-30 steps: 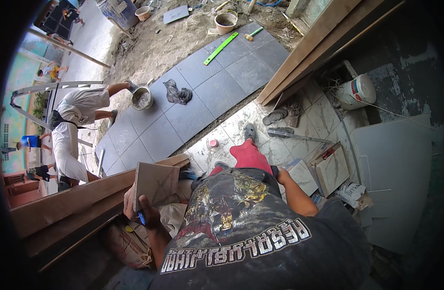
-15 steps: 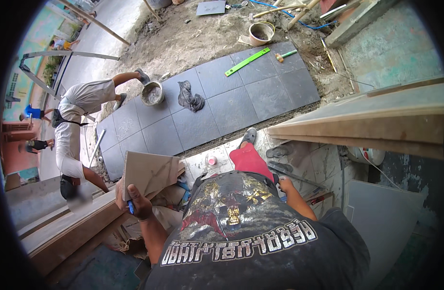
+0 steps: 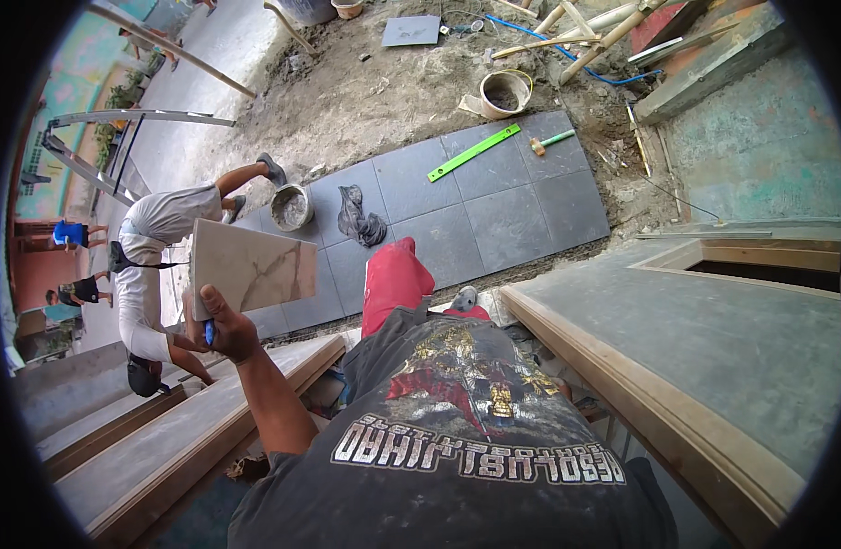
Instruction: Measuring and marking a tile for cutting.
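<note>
Firmly, the person's left hand (image 3: 226,328) pinches the near left corner of a marbled tile (image 3: 254,267), thumb lying on the pale, brown-veined face and fingers mostly hidden behind it. A blue pen (image 3: 209,332), or something of that shape, sits in the same grip beneath the thumb. The tile is raised to the left of the body, its broad face turned toward the head. The right hand is out of view, so whether it is spread or closed cannot be told.

Close by are the person's dark printed shirt (image 3: 475,412) and one red trouser leg (image 3: 390,284). Wood-edged grey panels stand on both sides, the left panel (image 3: 187,416) below the raised arm and the right panel (image 3: 713,375) with a rectangular opening at its far end.

Farther out lies grey tiled paving (image 3: 434,233). On it rest a crumpled black cloth or bag (image 3: 358,220), a green level (image 3: 475,153) and, just right of that, a mallet (image 3: 556,139) with a green handle. A bucket (image 3: 299,226) of grey mix stands at the paving's left part, near the foot of a bending co-worker (image 3: 144,297) in pale clothes. At the far edge is a pail (image 3: 498,112); a blue hose (image 3: 612,80) curves across the soil beyond.
</note>
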Motion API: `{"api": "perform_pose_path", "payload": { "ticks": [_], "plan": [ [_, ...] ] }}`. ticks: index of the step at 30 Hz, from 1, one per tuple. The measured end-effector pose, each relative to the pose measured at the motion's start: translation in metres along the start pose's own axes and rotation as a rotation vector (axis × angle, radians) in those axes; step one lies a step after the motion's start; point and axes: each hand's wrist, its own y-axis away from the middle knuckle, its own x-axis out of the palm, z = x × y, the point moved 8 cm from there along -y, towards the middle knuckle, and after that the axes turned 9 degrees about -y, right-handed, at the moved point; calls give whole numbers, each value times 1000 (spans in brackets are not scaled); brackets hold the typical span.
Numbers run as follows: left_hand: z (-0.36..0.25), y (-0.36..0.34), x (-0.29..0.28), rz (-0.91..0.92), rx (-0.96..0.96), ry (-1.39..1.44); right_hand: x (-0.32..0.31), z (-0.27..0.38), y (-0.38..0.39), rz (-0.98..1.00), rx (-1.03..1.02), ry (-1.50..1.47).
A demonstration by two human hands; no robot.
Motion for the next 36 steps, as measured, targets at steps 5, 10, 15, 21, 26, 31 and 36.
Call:
{"api": "perform_pose_path", "payload": {
  "ticks": [5,10,15,21,26,31,36],
  "plan": [
    [-30,-50,95,44,94,116,43,49,2,43,-21,-111],
    [-7,-119,234,40,-18,243,109,135,-26,91,-53,-288],
    [-5,-261,381,-281,575,-382,152,330,-85,37,-153,-450],
    [128,-481,631,-165,-186,827,249,646,-222,-296,-362,-726],
    [166,-573,727,-245,-3,254,369,759,-251,-376,-381,197],
    [197,-662,777,-237,-153,395,369,899,-315,-288,-388,-171],
    [219,-695,784,-344,-215,297,381,1023,-373,-261,-355,-93]
  ]
}}
